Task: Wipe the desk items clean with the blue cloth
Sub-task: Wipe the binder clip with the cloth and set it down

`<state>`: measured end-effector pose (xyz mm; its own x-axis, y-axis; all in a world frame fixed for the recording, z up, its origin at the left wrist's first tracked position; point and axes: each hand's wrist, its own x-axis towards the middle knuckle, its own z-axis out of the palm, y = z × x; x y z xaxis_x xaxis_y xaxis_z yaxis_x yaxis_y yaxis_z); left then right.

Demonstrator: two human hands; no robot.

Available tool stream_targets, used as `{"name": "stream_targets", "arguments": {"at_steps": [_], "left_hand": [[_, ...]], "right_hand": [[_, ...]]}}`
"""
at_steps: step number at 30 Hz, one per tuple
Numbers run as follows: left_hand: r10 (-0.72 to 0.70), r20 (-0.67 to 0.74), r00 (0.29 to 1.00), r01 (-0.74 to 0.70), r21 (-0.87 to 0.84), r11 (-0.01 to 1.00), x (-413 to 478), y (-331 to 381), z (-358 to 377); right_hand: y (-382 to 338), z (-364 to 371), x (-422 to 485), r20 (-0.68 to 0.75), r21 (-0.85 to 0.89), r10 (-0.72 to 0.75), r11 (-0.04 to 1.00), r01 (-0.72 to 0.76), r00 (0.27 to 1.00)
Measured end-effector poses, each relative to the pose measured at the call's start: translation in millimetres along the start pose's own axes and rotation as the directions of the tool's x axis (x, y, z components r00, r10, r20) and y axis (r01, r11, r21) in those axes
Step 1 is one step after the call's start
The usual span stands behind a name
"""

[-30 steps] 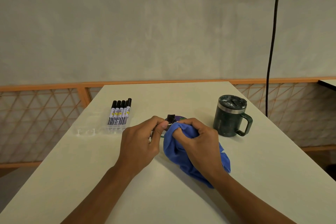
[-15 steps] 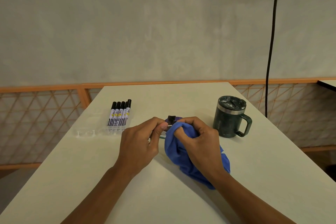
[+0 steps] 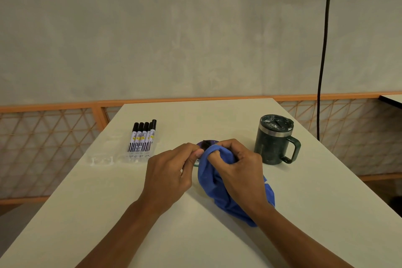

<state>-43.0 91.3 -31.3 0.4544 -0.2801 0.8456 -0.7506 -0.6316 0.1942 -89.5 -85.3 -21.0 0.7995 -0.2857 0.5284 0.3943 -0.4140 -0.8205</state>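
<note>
My right hand (image 3: 237, 167) grips the bunched blue cloth (image 3: 219, 193) and presses it against a small purple and black item (image 3: 206, 143) at the middle of the white desk (image 3: 217, 237). My left hand (image 3: 169, 172) pinches that item from the left, thumb and fingertips at its edge. Most of the item is hidden behind both hands and the cloth. The cloth's loose end trails toward me on the desk under my right wrist.
A clear pack of several black-capped markers (image 3: 142, 137) lies at the left of the desk. A dark green lidded mug (image 3: 275, 139) with a handle stands at the right. An orange lattice railing (image 3: 43, 148) runs behind; a black cable (image 3: 324, 50) hangs down the wall.
Both hands stay at the small item. The cloth in my right hand has shifted slightly over it; nothing else moved.
</note>
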Motion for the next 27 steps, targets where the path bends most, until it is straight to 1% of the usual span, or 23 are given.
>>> {"name": "stream_targets", "arguments": {"at_steps": [5, 10, 15, 27], "left_hand": [[0.001, -0.012, 1.000, -0.001, -0.011, 1.000, -0.7, 0.0, -0.1], [-0.004, -0.010, 1.000, 0.003, -0.028, 1.000, 0.4, -0.2, -1.4], [-0.052, 0.019, 0.998, 0.053, -0.069, 0.996, 3.0, 0.5, -5.6], [-0.233, 0.067, 0.970, 0.241, -0.166, 0.956, 1.0, 3.1, -3.2]], "right_hand": [[0.5, 0.1, 0.8, -0.013, -0.007, -0.019, 1.000, 0.019, 1.000], [-0.5, 0.8, 0.1, 0.007, 0.036, 0.005, 0.999, -0.005, 1.000], [1.7, 4.2, -1.2, 0.043, 0.078, 0.023, 0.997, -0.026, 0.999], [7.8, 9.2, -3.6, 0.102, 0.057, 0.014, 0.998, -0.020, 0.995]]}}
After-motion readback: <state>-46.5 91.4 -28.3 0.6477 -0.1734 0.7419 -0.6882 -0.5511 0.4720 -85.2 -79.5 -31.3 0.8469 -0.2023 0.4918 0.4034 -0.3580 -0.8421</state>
